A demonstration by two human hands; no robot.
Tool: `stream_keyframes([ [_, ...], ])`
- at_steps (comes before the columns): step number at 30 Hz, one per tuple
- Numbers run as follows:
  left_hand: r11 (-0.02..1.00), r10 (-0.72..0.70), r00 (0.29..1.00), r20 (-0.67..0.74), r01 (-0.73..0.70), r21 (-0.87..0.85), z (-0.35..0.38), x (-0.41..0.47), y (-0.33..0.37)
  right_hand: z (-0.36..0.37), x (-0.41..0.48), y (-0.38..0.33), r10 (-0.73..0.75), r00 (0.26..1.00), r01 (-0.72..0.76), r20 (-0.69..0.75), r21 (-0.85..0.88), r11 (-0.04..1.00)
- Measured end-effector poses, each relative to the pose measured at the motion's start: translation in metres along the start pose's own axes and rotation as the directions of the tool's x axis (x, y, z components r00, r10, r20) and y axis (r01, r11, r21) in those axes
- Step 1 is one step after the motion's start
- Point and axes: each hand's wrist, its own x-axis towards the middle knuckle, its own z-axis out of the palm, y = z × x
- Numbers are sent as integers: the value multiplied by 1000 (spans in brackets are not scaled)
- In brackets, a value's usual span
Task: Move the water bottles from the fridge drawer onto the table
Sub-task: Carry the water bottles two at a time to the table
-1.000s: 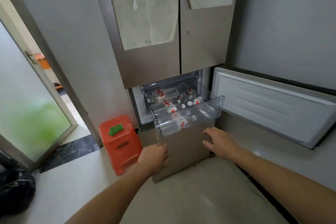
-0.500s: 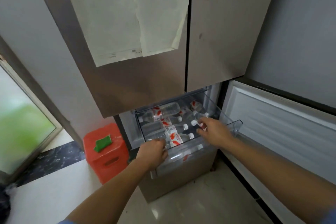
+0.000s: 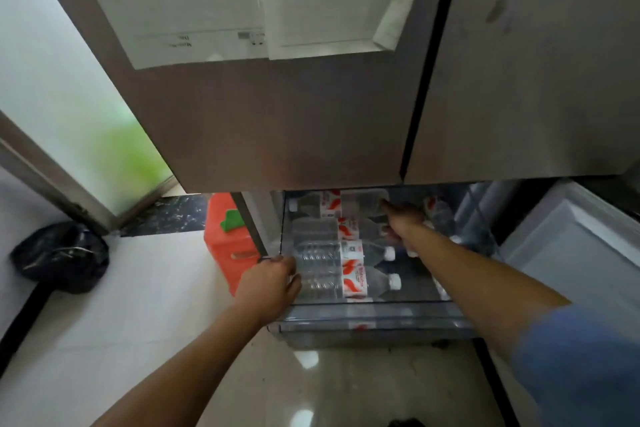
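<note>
One black bag lies on the floor at the far left. Right of it stands one orange stool with one green piece on top, just beside the fridge.

Two upper fridge doors are closed, and two overlapping paper sheets hang on the left one.

Below them the clear fridge drawer is pulled out. The left hand sits at the drawer's left wall near its front left corner, fingers bent. Whether they clasp the wall or the nearest bottle I cannot tell.

The water bottles lie on their sides inside the drawer. Four with red and white labels are stacked front to back along the left wall, and those whose caps show point them right. More lie along the right wall, partly hidden by the arm, so their number is unclear.

The right hand reaches toward the drawer's back edge, over the bottles. It is blurred, so I cannot tell whether its fingers are wrapped round one.

At the far right one lower fridge door stands open.
</note>
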Motion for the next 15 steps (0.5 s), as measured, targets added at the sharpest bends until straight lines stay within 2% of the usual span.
stream_keyframes([
  [3, 996, -93, 993, -73, 92, -25, 8, -3, 6, 10, 17, -4, 50, 995, -66, 92, 183, 981],
  [7, 984, -173, 974, -147, 164, -66, 12, -7, 13, 18, 31, -2, 66, 980, -111, 187, 239, 965],
  [10, 979, -205, 971, -126, 201, -40, 11, -11, 19, 19, 39, 2, 77, 971, -150, 226, 325, 934],
  [15, 972, -230, 972, -55, 232, 42, 0, -14, 27, 12, 33, 16, 117, 973, -186, 200, 378, 907],
])
